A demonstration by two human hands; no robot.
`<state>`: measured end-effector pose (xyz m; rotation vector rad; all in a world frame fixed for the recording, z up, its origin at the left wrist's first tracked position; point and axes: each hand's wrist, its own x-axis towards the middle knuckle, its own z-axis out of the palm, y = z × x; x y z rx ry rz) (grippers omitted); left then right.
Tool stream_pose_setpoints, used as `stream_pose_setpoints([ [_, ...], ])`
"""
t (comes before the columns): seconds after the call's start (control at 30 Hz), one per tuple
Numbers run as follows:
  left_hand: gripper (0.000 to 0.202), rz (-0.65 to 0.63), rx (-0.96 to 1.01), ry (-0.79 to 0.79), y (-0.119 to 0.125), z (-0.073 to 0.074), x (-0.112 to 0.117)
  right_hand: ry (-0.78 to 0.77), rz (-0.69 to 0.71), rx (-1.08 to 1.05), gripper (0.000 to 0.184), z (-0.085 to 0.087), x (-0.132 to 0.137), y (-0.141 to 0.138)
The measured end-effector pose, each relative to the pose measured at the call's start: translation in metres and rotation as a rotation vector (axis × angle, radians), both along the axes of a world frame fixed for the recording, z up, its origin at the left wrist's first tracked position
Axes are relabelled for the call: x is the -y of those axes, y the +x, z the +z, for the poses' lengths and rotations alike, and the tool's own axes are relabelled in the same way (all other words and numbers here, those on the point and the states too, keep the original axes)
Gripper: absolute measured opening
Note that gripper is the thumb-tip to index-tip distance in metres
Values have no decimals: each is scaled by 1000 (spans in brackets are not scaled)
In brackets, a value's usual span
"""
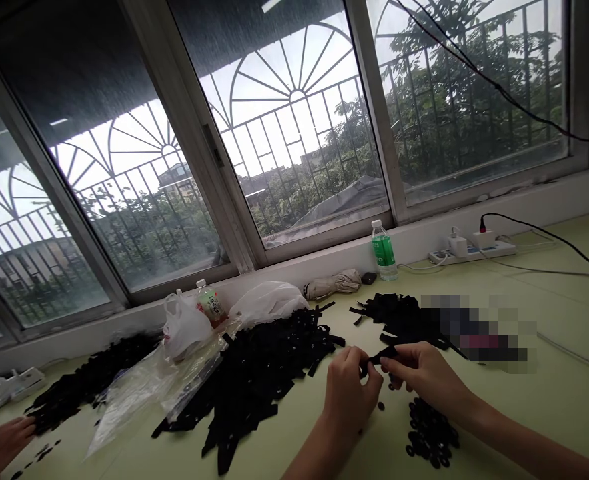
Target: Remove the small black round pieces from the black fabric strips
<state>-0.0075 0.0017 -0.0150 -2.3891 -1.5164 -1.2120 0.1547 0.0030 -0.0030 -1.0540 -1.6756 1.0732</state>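
Observation:
Between my hands is a short black fabric strip (379,356), held just above the table. My left hand (349,388) pinches its left end with thumb and fingers. At the other end my right hand (430,375) grips it, thumb and index finger pressed together. Small black discs with holes (431,433) lie in a heap below my right hand, and a few loose ones sit under my fingers. To the left of my hands spreads a large pile of black strips (264,367). Behind them lies a smaller pile of black strips (399,317).
Another person's hand (4,443) touches a black pile (94,380) at the far left. Plastic bags (187,323), a drink bottle (211,303), a folded umbrella (333,285), a green-labelled bottle (384,252) and a power strip (491,250) line the window wall. A patch at right is blurred.

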Motion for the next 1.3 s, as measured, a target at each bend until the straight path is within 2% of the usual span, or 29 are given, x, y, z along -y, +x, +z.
stream_pose_setpoints([
  [0.3, 13, -19, 83, -51, 2, 2, 1, 31, -20, 29, 36, -3, -1, 0],
  [0.57, 15, -82, 179, 45, 1, 2, 3, 0, 14, -28, 29, -3, -3, 1],
  [0.7, 15, -82, 146, 75, 0, 1, 3, 156, -5, 37, 36, 2, 1, 1],
  [0.83, 15, -77, 114, 84, 0, 0, 2, 294, 33, 75, 34, 7, 2, 1],
  [0.97, 14, -79, 95, 109, -1, 2, 1, 362, 115, 172, 29, 2, -8, 5],
  [1.07, 15, -109, 104, 139, -3, 5, 0, 394, 184, 326, 23, -5, -16, 13],
  [1.17, 14, -158, 128, 172, -5, 7, 1, 369, 194, 469, 18, -11, -20, 18],
  [1.3, 14, -204, 172, 207, -4, 8, 2, 364, 207, 521, 16, -13, -21, 19],
])
